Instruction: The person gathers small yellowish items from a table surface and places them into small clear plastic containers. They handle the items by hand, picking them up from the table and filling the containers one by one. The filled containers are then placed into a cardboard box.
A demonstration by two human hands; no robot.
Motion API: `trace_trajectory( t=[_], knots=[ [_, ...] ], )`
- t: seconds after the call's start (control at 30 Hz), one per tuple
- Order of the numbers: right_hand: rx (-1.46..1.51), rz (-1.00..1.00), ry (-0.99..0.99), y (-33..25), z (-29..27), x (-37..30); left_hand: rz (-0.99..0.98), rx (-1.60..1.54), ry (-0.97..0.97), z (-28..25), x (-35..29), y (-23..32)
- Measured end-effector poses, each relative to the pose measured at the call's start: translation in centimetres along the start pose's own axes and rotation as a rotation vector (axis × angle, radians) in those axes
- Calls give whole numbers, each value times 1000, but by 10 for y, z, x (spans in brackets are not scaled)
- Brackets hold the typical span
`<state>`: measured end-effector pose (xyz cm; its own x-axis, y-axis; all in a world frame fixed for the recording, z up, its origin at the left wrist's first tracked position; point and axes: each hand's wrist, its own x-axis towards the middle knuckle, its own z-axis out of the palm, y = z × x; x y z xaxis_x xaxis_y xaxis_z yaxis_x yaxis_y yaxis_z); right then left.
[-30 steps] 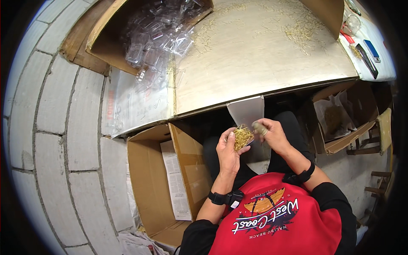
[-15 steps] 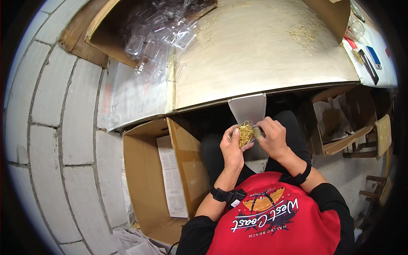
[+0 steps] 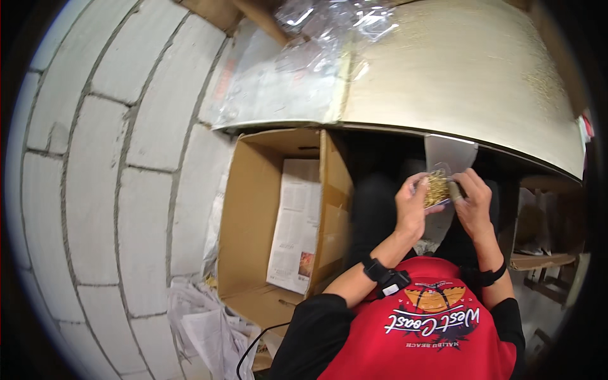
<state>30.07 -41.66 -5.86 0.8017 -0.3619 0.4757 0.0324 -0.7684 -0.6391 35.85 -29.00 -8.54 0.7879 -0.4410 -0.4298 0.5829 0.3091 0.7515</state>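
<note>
My left hand [image 3: 413,201] is wrapped around a small clear plastic box [image 3: 437,206] over my lap. Thin gold-coloured metal pieces [image 3: 436,189] fill it; their exact kind is too small to tell. A transparent edge rises at the box's far side. My right hand [image 3: 474,196] is closed at the box's right side, a pale cover on one digit, its fingertips against the box edge. Just beyond both hands, a light grey chute-like panel [image 3: 448,152] slopes down from the table edge.
The pale table [image 3: 437,76] has scattered gold pieces [image 3: 546,82] at right and a heap of clear plastic cases [image 3: 345,22] at far left. An open cardboard carton [image 3: 250,215] with printed paper stands left of my legs. Another carton [image 3: 541,259] sits at right. Crumpled white bags [image 3: 202,323] lie lower left.
My view has turned left, so table, cartons and hands sit farther right in the picture. Both hands keep hold of the gold-filled box in front of the grey panel.
</note>
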Motion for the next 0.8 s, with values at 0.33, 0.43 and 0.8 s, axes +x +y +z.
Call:
trace_trajectory(
  t=[0.33, 0.43, 0.8],
  knots=[
    [783, 534, -179, 19, -5, 10, -36, 173, -227, -3, -3, 30],
    [896, 709, -255, 12, -6, 11, -41, 150, -232, -7, -5, 33],
    [904, 561, -274, 12, 16, -9, -22, 166, -91, -2, -3, 22]
  ],
)
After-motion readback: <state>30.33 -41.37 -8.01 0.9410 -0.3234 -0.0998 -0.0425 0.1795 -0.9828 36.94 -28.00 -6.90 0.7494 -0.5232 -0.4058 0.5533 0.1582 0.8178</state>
